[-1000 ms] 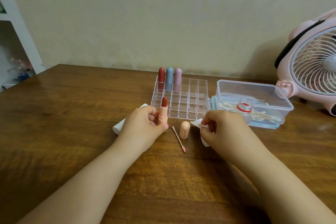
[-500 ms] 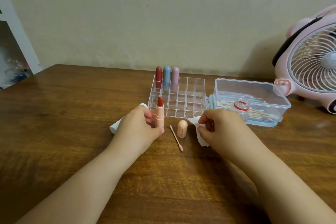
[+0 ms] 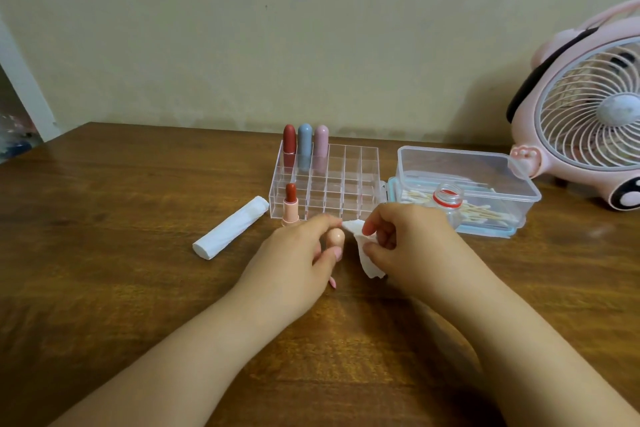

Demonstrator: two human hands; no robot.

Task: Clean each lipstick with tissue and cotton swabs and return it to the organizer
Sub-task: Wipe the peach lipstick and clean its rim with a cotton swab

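We reach both bare forearms forward, wrists nearly meeting. Our left hand (image 3: 298, 260) curls thumb and forefinger around the small rounded peach plastic cap (image 3: 336, 238). Our right hand (image 3: 405, 239) pinches the crumpled white tissue (image 3: 365, 255), which hangs below the fingertips.

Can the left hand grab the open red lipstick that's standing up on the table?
Probably yes. The open lipstick stands uncapped just beyond the left hand, in front of the organizer, with nothing between them. But that hand is at the peach cap now.
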